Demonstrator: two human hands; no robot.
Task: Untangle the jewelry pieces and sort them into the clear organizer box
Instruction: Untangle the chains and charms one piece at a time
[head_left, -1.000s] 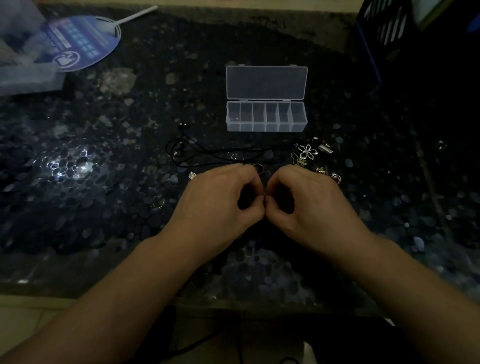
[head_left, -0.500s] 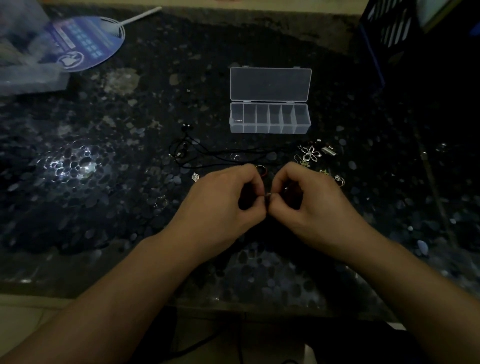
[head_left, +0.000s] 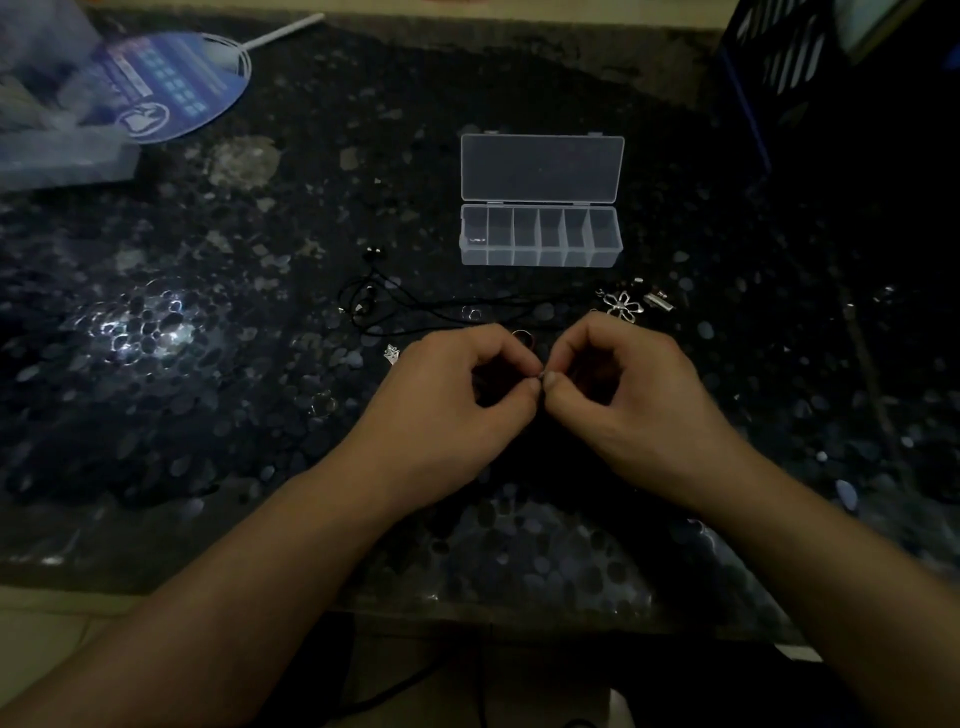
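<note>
Two hands (head_left: 540, 387) pinching something tiny (indistinct), dim light

Dim, murky, glare patch left

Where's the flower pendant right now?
In the head view the flower pendant lies on the table right of centre, just beyond the right hand and in front of the organizer box's right end.
</note>
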